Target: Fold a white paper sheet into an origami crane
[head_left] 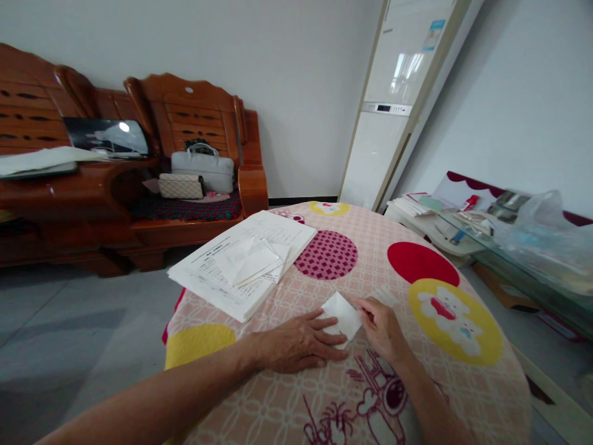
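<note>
A small folded piece of white paper (343, 309) lies on the patterned tablecloth (370, 244), one corner pointing away from me. My left hand (301, 343) rests flat across its left and near part, fingers spread and pressing on it. At the paper's right corner, my right hand (382, 327) is closed, with thumb and forefinger pinched on the edge. To the left sits a stack of printed sheets (222, 259). On top of that stack are several folded white papers (252, 256).
A glass-topped side table (500, 247) with a plastic bag (546, 228) and papers stands at the right. Behind the round table are wooden chairs (194, 105) holding bags (204, 170) and a laptop (109, 136). A tall white air conditioner (384, 123) stands by the wall.
</note>
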